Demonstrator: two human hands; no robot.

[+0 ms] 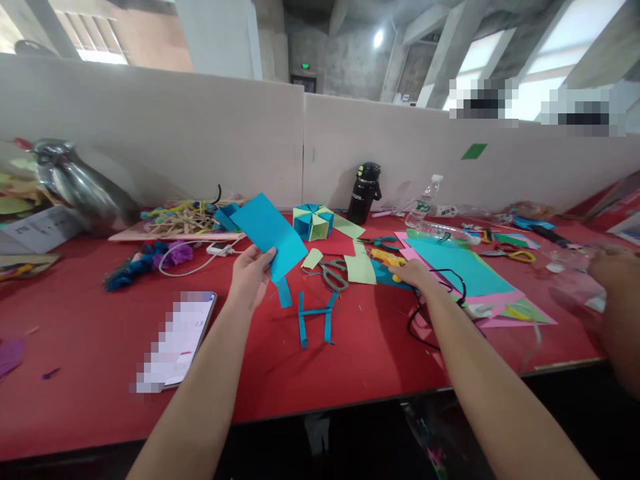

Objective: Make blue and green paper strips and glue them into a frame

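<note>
Two hands at work over a red tabletop (pixel 100 333) strewn with cut paper.

Head view: the left hand (pixel 250 277) pinches a lower corner of a folded blue paper sheet (pixel 267 233), lifted clear of the tabletop. Just right of that hand and below it lie narrow blue paper strips (pixel 315 320), already cut and set in an H shape. The right hand (pixel 413 272) rests with fingers curled by a yellow-handled tool (pixel 385 258); what it grips is unclear. Grey scissors (pixel 334 275) lie between the hands. Most of the sheet remains uncut.
</note>
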